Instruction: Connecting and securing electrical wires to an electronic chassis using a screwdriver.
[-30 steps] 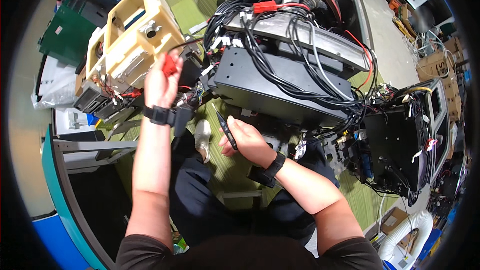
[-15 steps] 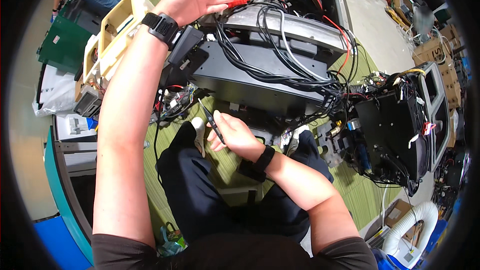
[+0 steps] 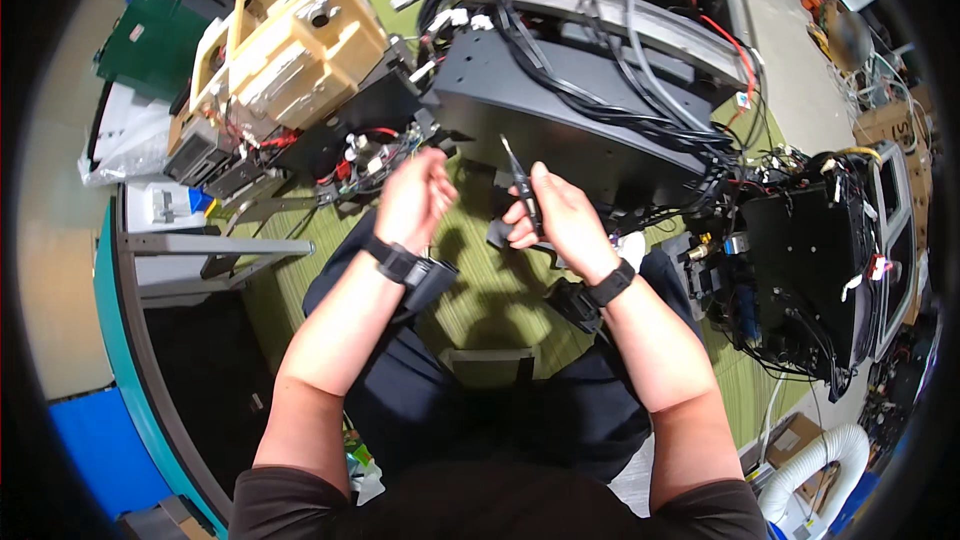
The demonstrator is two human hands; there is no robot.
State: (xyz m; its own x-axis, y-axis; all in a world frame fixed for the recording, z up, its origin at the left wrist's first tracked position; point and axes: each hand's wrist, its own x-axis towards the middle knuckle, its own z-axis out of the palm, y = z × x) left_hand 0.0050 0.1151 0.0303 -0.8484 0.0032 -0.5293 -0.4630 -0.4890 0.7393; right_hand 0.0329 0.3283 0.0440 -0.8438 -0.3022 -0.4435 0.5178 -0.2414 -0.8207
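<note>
From far off, I see my right hand [image 3: 566, 212] closed around a black pen-like tool [image 3: 523, 187], perhaps so its thin tip sticks out free before the big black box [image 3: 580, 150], while my left hand [image 3: 412, 198] half curls near loose wires [image 3: 366, 154], too blurry to tell if it holds anything.

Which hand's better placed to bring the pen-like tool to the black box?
Right, probably: the right hand holds the pen-like tool, tip toward the black box. The left hand has no visible tool.
</note>
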